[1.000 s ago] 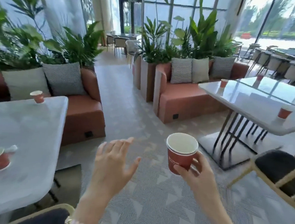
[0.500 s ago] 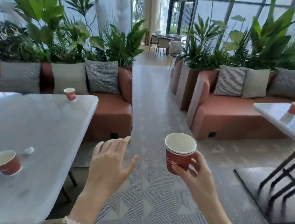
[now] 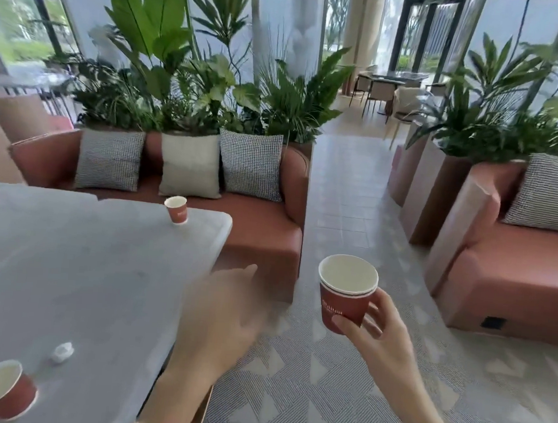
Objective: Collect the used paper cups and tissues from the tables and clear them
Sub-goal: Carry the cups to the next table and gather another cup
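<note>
While the right hand (image 3: 381,340) pinches a red cup (image 3: 346,295) beyond the right edge of the bench (image 3: 82,279), the blurred left hand (image 3: 219,316) spreads above that edge. A far-edge cup (image 3: 176,210), a front-corner cup (image 3: 0,388) and a tissue (image 3: 62,351) sit on it.

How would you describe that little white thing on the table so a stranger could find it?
Start at the grey table on the left, in front of the reddish sofa. At its near end stands a red paper cup; just beyond it, slightly right, lies a small white wad, likely a crumpled tissue. Everything else on the table is a red cup.
</note>
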### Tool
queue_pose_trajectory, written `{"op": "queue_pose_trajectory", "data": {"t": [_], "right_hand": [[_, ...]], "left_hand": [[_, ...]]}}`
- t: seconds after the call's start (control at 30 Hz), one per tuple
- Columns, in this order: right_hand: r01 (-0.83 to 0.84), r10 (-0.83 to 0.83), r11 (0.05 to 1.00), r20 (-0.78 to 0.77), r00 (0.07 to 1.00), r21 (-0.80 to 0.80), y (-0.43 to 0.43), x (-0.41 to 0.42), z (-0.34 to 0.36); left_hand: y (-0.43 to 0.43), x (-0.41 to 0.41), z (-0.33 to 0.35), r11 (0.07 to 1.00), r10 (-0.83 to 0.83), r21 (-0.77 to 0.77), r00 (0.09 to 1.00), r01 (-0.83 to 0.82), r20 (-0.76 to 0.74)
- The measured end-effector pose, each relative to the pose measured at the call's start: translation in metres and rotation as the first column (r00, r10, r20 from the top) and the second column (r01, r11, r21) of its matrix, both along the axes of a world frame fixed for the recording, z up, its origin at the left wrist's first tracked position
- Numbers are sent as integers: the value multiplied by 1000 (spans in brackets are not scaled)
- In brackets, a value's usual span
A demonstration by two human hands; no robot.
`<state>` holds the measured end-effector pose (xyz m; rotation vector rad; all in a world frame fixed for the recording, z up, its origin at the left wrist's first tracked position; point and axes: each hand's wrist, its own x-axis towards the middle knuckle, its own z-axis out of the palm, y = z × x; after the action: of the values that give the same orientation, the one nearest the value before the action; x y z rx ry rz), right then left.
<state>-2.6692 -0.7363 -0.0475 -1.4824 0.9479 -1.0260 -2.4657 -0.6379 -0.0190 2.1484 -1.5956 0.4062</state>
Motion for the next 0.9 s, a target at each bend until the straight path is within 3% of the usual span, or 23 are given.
{"op": "queue_pose_trajectory", "data": {"t": [0.47, 0.73, 0.9], "right_hand": [[-389, 389, 921, -21, 921, 23, -170, 137, -11], [-658, 659, 752, -75, 748, 44, -212, 239, -19], [-793, 797, 604, -96, 597, 84, -198, 303, -26]], "left_hand": [[-102, 83, -14, 929, 369, 37, 929, -369, 14], [-105, 126, -20, 789, 614, 59, 789, -611, -42], [-75, 150, -27, 647, 762, 60, 644, -760, -68]]}}
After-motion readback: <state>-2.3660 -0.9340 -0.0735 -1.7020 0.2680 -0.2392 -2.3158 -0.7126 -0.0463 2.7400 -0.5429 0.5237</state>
